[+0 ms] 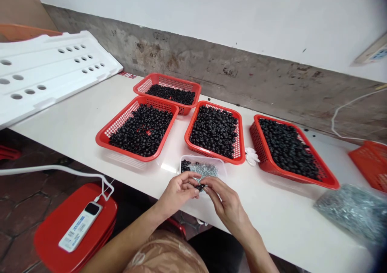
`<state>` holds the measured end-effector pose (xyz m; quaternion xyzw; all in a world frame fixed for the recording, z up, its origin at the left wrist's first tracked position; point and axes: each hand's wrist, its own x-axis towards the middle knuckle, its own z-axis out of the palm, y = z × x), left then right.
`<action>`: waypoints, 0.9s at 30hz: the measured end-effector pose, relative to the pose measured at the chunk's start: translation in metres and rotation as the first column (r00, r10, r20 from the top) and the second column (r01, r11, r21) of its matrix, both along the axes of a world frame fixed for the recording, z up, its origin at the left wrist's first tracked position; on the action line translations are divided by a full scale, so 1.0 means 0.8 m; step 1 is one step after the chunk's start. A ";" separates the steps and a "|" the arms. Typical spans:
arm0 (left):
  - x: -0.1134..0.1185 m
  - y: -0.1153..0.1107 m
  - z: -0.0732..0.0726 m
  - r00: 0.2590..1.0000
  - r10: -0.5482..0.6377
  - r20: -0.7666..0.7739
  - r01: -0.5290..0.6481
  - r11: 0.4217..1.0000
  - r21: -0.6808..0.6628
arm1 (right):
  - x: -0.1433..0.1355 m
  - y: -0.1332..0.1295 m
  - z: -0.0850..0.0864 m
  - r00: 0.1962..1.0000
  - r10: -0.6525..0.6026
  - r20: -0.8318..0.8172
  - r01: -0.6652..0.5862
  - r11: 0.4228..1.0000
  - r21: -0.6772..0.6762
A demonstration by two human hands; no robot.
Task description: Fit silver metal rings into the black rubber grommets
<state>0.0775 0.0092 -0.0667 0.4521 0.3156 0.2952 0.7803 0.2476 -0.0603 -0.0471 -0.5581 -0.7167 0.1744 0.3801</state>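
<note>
Both my hands meet just in front of a clear plastic box [224, 170] near the front edge of the table. My left hand [179, 193] is closed, pinching a small black part [200, 187] between thumb and fingers. The fingertips of my right hand [226, 200] press together at the same black part from the other side. Whether a screw is in those fingertips is too small to tell. Inside the box lie small silver metal pieces, apparently screws [206, 169], with some black parts [185, 166] at the left. My fingers hide the box's front.
Several red baskets [218, 158] filled with black ring-like parts stand on the white table [75, 115]. A white glove [251, 156] lies between two baskets. At right is a plastic bag [352, 210] of metal pieces. A power bank [80, 226] rests on a red stool [99, 240].
</note>
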 end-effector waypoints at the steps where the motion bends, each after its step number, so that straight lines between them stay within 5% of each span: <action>1: 0.000 0.000 0.001 1.000 0.002 -0.001 -0.002 1.000 0.000 | -0.001 0.000 0.000 1.000 0.011 0.004 -0.011 1.000 -0.005; 9: 0.002 -0.003 0.007 0.999 0.037 0.018 -0.036 0.996 -0.086 | -0.005 -0.004 -0.003 0.994 -0.006 0.109 0.000 0.999 0.054; 21: 0.003 -0.006 0.017 0.994 0.042 0.100 -0.025 0.987 -0.162 | -0.014 -0.008 -0.013 0.940 -0.162 0.300 0.057 0.942 0.332; 27: 0.003 -0.003 0.020 0.999 -0.019 0.027 0.020 0.998 -0.053 | -0.014 -0.009 -0.013 0.942 -0.226 0.250 0.122 0.920 0.373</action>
